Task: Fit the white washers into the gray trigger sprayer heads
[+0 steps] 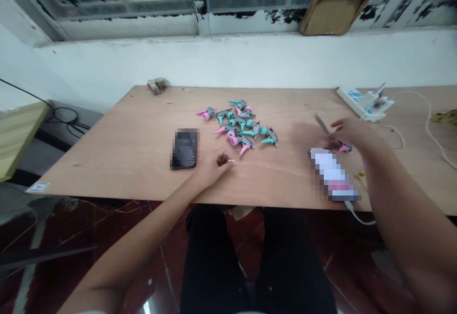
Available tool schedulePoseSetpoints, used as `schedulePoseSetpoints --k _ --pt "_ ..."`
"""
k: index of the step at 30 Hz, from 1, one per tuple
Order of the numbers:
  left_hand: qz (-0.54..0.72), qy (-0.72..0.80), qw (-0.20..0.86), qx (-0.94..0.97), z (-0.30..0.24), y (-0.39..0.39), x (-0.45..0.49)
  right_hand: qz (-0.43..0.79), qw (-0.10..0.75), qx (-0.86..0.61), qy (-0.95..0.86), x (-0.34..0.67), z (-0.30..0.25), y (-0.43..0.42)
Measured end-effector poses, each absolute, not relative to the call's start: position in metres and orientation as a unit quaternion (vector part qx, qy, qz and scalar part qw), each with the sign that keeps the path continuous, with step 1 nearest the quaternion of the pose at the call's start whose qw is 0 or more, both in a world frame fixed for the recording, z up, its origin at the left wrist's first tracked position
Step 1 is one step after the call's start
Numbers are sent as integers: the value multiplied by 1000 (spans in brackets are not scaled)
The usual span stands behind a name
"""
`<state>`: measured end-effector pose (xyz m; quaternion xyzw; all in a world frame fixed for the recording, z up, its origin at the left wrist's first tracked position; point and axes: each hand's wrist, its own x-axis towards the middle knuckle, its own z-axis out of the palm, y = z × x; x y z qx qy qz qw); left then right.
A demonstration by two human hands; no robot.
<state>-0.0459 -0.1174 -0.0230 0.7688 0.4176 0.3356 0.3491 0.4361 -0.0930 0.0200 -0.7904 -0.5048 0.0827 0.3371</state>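
My left hand (210, 169) rests on the table with its fingers curled, and a small white piece (231, 161) shows at the fingertips. Beyond it lies a loose pile of grey spray trigger heads (238, 122) with pink or teal levers and collars. To the right, my right hand (348, 132) pinches the near end of metal tweezers (322, 122), whose tips point away to the left. Partly under that hand is another trigger head with a pink part (344, 148); the hand hides much of it.
A black phone (184, 148) lies left of my left hand. A lit phone (333, 173) with a white cable sits below my right hand. A white power strip (364, 103) is at the back right. Small brownish blocks (156, 85) stand at the back left of the wooden table (117, 161).
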Motion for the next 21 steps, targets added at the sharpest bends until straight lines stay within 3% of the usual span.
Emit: schedulePoseSetpoints --k 2,6,8,13,17,21 --pt "362 392 393 749 -20 -117 -37 33 309 -824 -475 422 42 -95" --pt "322 301 473 763 -16 -99 -5 123 545 -666 -494 360 63 -76" --pt "350 308 463 754 -19 -81 12 200 613 -578 -499 319 57 -57" --pt "420 312 470 711 -26 -40 30 269 613 -515 -536 242 14 -16" --pt "563 308 512 570 -23 -25 23 271 624 -471 -560 211 -16 -15" --pt "599 312 532 511 -24 -24 17 252 642 -436 -579 190 -33 -29"
